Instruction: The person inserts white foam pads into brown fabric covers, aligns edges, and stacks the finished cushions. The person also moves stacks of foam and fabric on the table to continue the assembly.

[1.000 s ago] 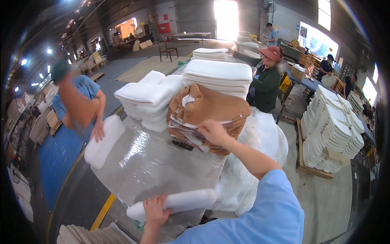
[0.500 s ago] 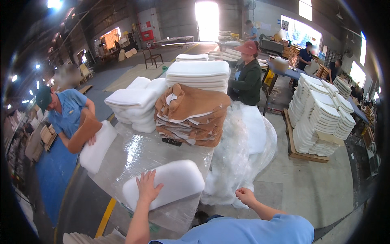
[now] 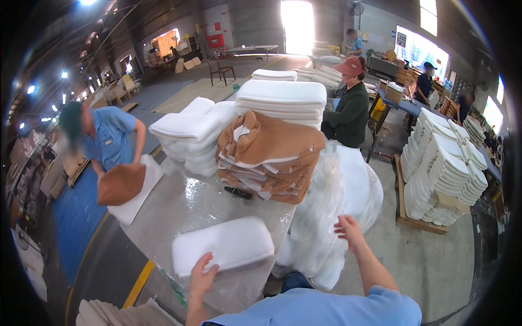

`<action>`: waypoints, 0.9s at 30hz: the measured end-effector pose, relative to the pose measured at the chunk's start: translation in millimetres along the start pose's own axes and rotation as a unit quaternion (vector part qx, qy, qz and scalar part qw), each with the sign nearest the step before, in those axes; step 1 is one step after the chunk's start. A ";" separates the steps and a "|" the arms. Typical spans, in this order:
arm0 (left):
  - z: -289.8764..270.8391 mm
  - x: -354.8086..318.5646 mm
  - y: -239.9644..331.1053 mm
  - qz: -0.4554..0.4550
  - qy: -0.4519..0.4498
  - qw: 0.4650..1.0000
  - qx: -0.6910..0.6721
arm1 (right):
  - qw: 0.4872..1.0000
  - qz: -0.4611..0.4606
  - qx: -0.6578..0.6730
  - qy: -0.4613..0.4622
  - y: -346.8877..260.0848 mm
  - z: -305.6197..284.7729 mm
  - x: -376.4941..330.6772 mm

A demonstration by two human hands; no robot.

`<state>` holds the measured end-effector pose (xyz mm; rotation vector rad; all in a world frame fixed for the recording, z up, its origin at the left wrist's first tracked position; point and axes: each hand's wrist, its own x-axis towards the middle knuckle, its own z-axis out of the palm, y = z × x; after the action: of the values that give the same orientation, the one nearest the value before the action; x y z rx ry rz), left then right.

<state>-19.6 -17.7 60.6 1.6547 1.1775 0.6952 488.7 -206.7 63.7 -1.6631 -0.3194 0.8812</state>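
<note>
On the plastic-covered table in front of me lies a white foam pad, rounded at its corners. My left hand is at the pad's near left edge, thumb and fingers apart, gripping nothing. Off the table to the right, my right hand hangs in the air with loosely parted fingers and nothing visible in it. Below it are white pads in a clear plastic bag. Beyond my pad rises a pile of brown fabric covers, with a small black object at its foot.
White pads are stacked at the table's far side and far left. A co-worker at left handles a brown cover over a white pad. Another, in a red cap, stands behind the bag. A loaded pallet stands right.
My left hand has slid from the pad's top to its near edge. My right hand has risen and its fingers have loosened. At left, the co-worker's brown cover now lies lower over the pad.
</note>
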 end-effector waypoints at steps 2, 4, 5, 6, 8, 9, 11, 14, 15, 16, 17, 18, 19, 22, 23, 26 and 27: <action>-6.1 38.4 21.0 0.030 0.024 0.998 -0.040 | 0.998 -0.032 0.050 -0.008 -53.5 -11.6 52.4; -3.5 86.3 44.3 0.083 0.040 0.993 -0.077 | 0.991 -0.106 0.077 -0.024 -120.0 -19.4 109.0; -1.4 109.9 63.0 0.074 0.045 0.993 -0.074 | 0.989 -0.121 0.083 -0.022 -150.8 -17.0 138.3; 5.4 143.0 85.0 0.088 0.052 0.990 -0.098 | 0.985 -0.150 0.088 -0.023 -194.2 -13.3 169.7; 23.6 197.4 128.1 0.084 0.058 0.984 -0.142 | 0.986 -0.140 0.086 -0.005 -257.9 -8.1 229.1; 33.5 231.5 152.4 0.105 0.041 0.982 -0.150 | 0.986 -0.145 0.082 0.002 -283.2 -3.5 257.8; 54.7 307.4 211.7 0.150 0.020 0.976 -0.159 | 0.988 -0.136 0.063 0.031 -332.9 6.1 313.6; 86.0 423.9 281.0 0.155 -0.001 0.973 -0.170 | 0.997 -0.065 0.029 0.042 -372.3 17.5 385.7; 93.2 460.7 295.6 0.119 -0.010 0.976 -0.184 | 0.999 -0.041 0.025 0.005 -381.0 18.4 404.8; 101.9 497.7 306.7 0.085 -0.021 0.976 -0.200 | 0.999 -0.019 0.021 -0.030 -390.1 19.7 421.5; 102.4 529.9 313.4 0.057 -0.005 0.981 -0.184 | 0.995 -0.021 0.004 -0.100 -393.3 35.4 435.0; 110.6 561.6 319.4 0.033 -0.005 0.984 -0.177 | 0.993 -0.016 0.004 -0.115 -395.0 37.2 447.3; 126.4 590.4 325.6 0.016 -0.003 0.987 -0.160 | 0.993 -0.012 0.003 -0.120 -396.2 31.4 457.6; 123.1 646.8 318.3 -0.029 0.047 0.989 -0.135 | 0.981 -0.015 0.063 -0.183 -398.5 68.5 473.9; 124.1 658.3 321.6 -0.035 0.052 0.989 -0.137 | 0.977 -0.030 0.077 -0.197 -400.4 69.5 476.5; 164.6 681.3 317.5 -0.044 0.008 0.988 -0.151 | 0.985 -0.025 0.071 -0.155 -404.4 60.8 475.3; 180.9 685.0 320.4 -0.041 0.001 0.983 -0.176 | 0.988 -0.030 0.059 -0.139 -405.4 49.9 475.8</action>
<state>511.3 522.9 235.4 1.3025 1.0483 0.8013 875.0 248.1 256.4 -1.4165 -0.4952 1.0685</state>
